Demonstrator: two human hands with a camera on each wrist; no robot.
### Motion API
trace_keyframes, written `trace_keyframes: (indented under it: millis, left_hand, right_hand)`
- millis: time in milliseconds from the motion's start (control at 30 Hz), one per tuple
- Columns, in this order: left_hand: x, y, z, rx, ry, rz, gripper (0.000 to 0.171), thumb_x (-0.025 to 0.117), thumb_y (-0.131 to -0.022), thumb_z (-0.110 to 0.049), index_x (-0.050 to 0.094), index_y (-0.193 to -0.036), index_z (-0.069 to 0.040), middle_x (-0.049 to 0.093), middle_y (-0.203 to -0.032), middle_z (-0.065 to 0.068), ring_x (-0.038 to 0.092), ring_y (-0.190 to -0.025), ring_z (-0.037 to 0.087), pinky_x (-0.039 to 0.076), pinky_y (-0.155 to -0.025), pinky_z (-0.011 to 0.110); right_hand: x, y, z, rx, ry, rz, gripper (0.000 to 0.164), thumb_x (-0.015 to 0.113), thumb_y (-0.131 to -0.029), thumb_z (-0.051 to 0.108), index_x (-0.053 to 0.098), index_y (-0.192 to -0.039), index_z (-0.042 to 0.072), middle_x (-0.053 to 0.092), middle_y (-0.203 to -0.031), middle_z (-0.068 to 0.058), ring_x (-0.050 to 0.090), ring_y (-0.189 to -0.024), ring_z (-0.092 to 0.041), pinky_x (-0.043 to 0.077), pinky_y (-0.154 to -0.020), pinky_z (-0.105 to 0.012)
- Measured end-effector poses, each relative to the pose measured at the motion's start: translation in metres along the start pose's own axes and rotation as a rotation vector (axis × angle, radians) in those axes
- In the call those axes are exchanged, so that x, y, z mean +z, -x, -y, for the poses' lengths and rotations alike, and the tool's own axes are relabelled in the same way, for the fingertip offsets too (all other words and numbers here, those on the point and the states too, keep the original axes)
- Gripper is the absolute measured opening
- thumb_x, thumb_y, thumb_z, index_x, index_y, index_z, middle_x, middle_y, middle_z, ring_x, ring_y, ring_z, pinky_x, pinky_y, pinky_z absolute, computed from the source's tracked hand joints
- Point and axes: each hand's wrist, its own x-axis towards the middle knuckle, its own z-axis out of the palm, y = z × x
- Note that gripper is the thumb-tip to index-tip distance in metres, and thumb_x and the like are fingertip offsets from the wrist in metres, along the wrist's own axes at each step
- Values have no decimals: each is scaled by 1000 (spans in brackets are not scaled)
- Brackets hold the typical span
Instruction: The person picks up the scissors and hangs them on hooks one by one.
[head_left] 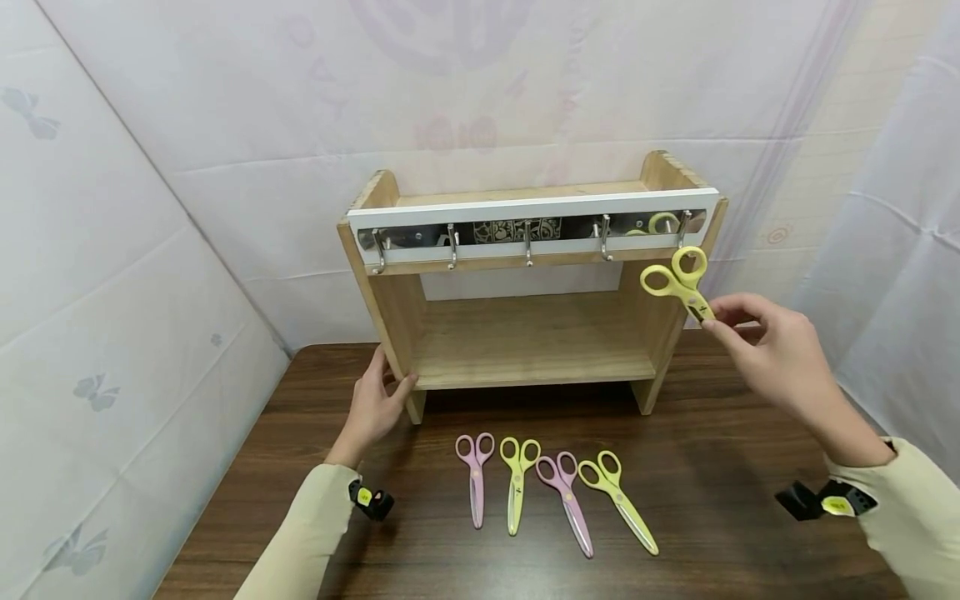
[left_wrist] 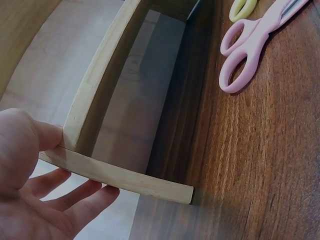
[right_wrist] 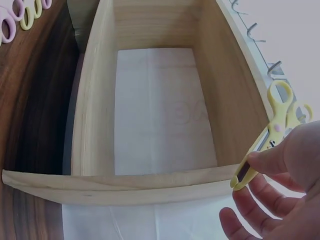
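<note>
The yellow scissors [head_left: 692,298] are in the air in front of the right end of the wooden rack [head_left: 532,333], handle rings upward, just by the rightmost hook [head_left: 683,227]; whether a ring touches it I cannot tell. The right hand [head_left: 780,350] pinches them by the blade end between thumb and fingers. The left hand [head_left: 377,406] grips the rack's left side panel low down, thumb at the front edge by the shelf, fingertips against the outer face.

A small dark mark near the scissors' pivot is too tiny to read. Faint lilac lettering and printed motifs on the pale cloth [head_left: 247,92] behind are likewise not clearly legible.

The rack is light, grained wood with straight-edged boards. Across its upper front runs a white rail [head_left: 465,211] bearing a shiny metal strip [head_left: 581,227] and five slim, curved metal hooks.

In front, on the dark brown wood-grain table [head_left: 720,525], four scissors lie in a row, rings toward the rack: pink scissors [head_left: 476,473], lemon scissors [head_left: 517,475], mauve-pink scissors [head_left: 567,497] and lime-yellow scissors [head_left: 619,498], the last two slanting.
</note>
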Motion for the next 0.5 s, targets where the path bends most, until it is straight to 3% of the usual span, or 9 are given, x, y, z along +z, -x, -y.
trace_keyframes:
  millis: [133, 500]
  left_hand:
    - [0, 0, 1, 6, -6, -3, 64, 64, -102, -8, 31, -157, -7, 52, -142, 26, 58, -125, 44, 52, -101, 54]
    - [2, 0, 2, 26, 5, -11, 63, 64, -102, -8, 33, -156, -6, 53, -141, 27, 59, -123, 45, 52, -101, 57]
  right_hand:
    - [3, -3, -3, 36, -26, 22, 11, 75, -94, 5, 74, -104, 2, 67, -86, 9, 61, -75, 12, 48, -67, -4]
    - [12, -3, -11, 47, -24, 6, 13, 76, -92, 1, 74, -104, 0, 70, -88, -12, 59, -74, 12, 46, -67, -3]
